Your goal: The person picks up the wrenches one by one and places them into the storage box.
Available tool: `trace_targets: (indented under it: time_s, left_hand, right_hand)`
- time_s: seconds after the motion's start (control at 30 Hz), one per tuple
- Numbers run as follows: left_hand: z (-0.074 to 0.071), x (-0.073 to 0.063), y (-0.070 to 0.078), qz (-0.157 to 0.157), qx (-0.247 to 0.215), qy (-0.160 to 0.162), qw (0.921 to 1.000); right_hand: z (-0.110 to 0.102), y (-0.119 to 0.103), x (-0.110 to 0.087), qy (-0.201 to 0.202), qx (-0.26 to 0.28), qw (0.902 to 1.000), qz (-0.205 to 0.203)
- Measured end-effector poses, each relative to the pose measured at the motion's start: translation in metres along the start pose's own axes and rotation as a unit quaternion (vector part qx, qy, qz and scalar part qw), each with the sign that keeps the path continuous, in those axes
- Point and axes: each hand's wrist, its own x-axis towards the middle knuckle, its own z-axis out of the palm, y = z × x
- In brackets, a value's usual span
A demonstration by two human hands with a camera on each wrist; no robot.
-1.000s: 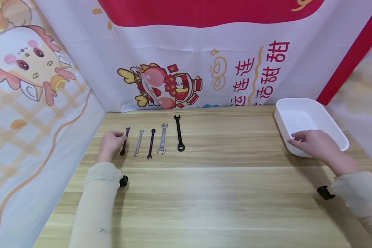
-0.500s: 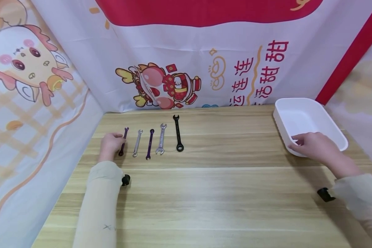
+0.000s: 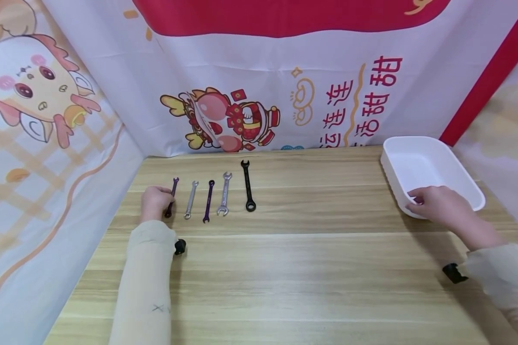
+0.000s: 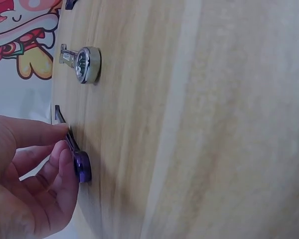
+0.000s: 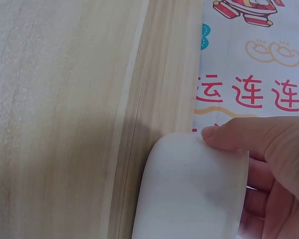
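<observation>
My left hand (image 3: 155, 203) is at the leftmost of a row of wrenches, a small purple combination wrench (image 3: 175, 185). In the left wrist view its thumb and fingertips pinch the shank, with the purple ring end (image 4: 82, 167) showing beyond them, close over the table. To its right lie a small silver wrench (image 3: 192, 200), a second purple wrench (image 3: 209, 201), a silver open-end wrench (image 3: 225, 194) and a longer black wrench (image 3: 248, 187). My right hand (image 3: 442, 206) grips the near-left rim of a white plastic bin (image 3: 392, 178), thumb outside and fingers inside.
The wooden table (image 3: 302, 268) reaches back to a white printed cloth (image 3: 250, 62) hanging behind it. Another printed cloth (image 3: 90, 158) hangs along the left side. Black wrist devices (image 3: 180, 247) stick out from both sleeves.
My left sleeve and wrist have shifted slightly right while the hand stays at the purple wrench. My right hand has barely moved at the bin's rim. The other wrenches lie as before.
</observation>
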Motion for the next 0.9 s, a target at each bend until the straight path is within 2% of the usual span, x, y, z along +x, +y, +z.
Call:
trace_targets:
  time_s: [0.17,0.4,0.63,0.9]
  left_hand:
    - [0.002,0.0,0.002,0.004,0.014,0.002,0.9999]
    - [0.003,0.0,0.003,0.01,0.035,0.018,0.9992]
    - [0.002,0.001,0.007,-0.008,0.047,0.017,0.9987]
    - [0.002,-0.002,0.01,-0.014,0.046,0.015,0.9987]
  right_hand:
    - [0.003,-0.001,-0.004,0.004,0.001,1.0,0.005]
    - [0.006,-0.004,-0.005,0.023,-0.004,0.9997,-0.012]
    - [0.01,-0.006,-0.003,0.041,-0.007,0.999,-0.019]
    - [0.017,-0.011,-0.002,0.075,-0.009,0.9965,-0.036]
